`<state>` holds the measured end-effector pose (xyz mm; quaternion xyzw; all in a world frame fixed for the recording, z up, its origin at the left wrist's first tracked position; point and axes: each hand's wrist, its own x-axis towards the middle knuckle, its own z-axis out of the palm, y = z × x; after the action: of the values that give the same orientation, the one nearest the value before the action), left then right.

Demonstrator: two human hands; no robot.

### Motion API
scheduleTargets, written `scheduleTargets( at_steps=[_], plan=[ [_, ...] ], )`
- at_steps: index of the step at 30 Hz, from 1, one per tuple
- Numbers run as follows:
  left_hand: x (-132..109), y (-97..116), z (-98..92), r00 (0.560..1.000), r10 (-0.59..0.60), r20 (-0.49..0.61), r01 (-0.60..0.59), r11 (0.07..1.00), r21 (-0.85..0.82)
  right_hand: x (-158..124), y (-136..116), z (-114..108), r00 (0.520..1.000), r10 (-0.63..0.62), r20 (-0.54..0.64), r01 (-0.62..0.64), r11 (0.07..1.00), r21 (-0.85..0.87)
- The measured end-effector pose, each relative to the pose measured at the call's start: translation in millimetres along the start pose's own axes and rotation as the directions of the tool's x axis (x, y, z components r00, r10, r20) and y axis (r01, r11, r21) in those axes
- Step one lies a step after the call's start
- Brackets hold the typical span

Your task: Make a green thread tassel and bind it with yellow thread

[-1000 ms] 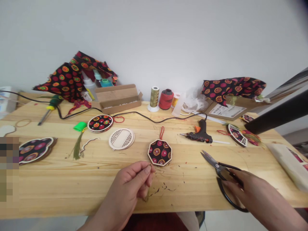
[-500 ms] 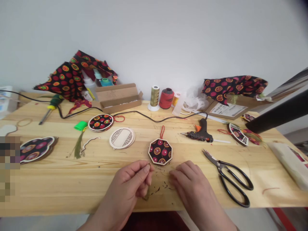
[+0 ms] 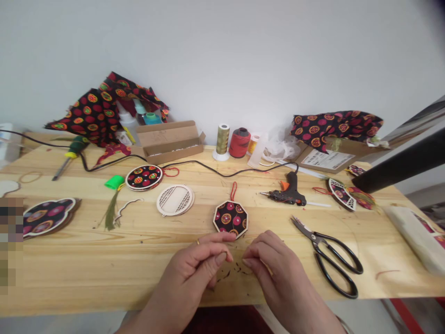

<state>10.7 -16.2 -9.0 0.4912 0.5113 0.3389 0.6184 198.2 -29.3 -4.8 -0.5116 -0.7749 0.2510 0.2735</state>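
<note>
My left hand (image 3: pixel 198 269) is at the front of the table, thumb and index fingertip closed in a pinch. Its upper finger reaches out to the lower edge of an octagonal ornament (image 3: pixel 231 218) of dark patterned fabric in a pale wooden frame, with a red loop on top. Just to the right, my right hand (image 3: pixel 274 264) also has its thumb and fingers pressed together. What either pinch holds, if anything, is too small to see. Dark scraps (image 3: pixel 238 267) lie between the two hands. Nearby on the right rest black-handled scissors (image 3: pixel 335 260), blades apart.
A glue gun (image 3: pixel 287 190) lies behind the scissors. Left of the octagon are a round wooden frame (image 3: pixel 175 199) and a round fabric ornament (image 3: pixel 143 177). Thread spools (image 3: pixel 223 141) and an open cardboard box (image 3: pixel 170 148) stand by the wall. A black pole (image 3: pixel 399 162) juts in from the right.
My left hand has moved slightly right, its upper finger now stretched toward the octagon. The right hand's fingers have drawn into a pinch, and the hands are closer together.
</note>
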Motion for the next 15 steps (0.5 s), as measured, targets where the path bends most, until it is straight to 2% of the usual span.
scheduleTargets(
  at_steps=[3, 8, 12, 15],
  plan=[
    [-1.8, 5.4, 0.7, 0.996, 0.073, 0.059, -0.079, 0.99, 0.117, 0.6, -6.9, -5.2, 1.0, -0.002, 0.012, 0.0, 0.992, 0.13],
    [-0.9, 4.4, 2.6, 0.984, 0.091, 0.153, -0.108, 0.988, 0.108, 1.2, -11.4, -6.7, 1.0, -0.023, -0.005, 0.023, 0.976, 0.218],
    [-0.4, 3.1, 1.0, 0.992, 0.043, 0.118, -0.052, 0.996, 0.074, 3.8, -8.7, -6.6, 0.999, 0.034, -0.04, -0.022, 0.961, 0.276],
    [0.5, 0.9, 0.1, 0.993, -0.045, 0.106, 0.051, 0.997, -0.058, 7.9, -5.2, -3.7, 0.977, 0.13, -0.168, -0.073, 0.949, 0.306]
  ],
)
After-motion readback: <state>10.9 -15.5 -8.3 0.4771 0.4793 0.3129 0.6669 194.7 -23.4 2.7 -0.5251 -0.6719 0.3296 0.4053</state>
